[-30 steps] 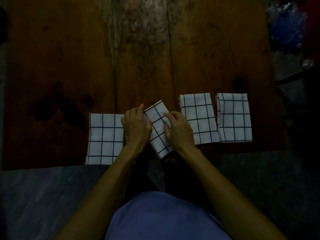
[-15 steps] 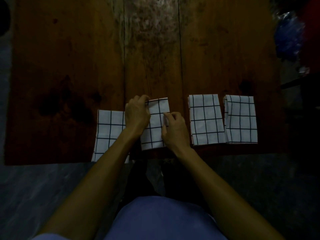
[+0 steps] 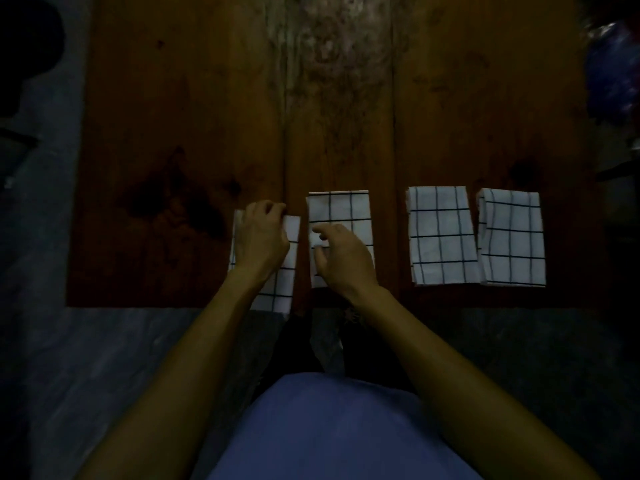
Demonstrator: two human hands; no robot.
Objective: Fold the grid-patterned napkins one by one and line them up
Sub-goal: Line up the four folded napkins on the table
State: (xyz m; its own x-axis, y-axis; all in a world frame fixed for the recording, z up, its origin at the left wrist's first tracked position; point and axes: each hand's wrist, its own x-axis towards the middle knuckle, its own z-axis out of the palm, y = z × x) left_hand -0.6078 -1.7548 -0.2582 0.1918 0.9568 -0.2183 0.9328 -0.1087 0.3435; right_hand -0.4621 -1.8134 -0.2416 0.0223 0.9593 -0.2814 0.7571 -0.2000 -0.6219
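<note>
- White cloth with a dark grid lies under both hands: the left hand (image 3: 261, 242) rests on the leftmost napkin (image 3: 282, 285), its fingers (image 3: 268, 209) curled at that napkin's far edge, though whether they pinch the cloth cannot be told.
- The right hand (image 3: 346, 261) hovers over the second napkin (image 3: 341, 211), fingers loosely bent and spread, gripping nothing; whether the fingertips touch the cloth cannot be told.
- The second napkin lies folded and upright just beside the leftmost one, with a narrow strip of wood between them.
- The leftmost napkin sits nearer the person, its near end over the table's front edge.
- Two more folded napkins, the third napkin (image 3: 440, 237) and the fourth napkin (image 3: 510, 239), lie to the right, touching each other, apart from the second.
- All four form a row near the front of the dark wooden table (image 3: 173, 116), whose planks show stains.
- A grey floor (image 3: 52, 358) surrounds it in dim light.
</note>
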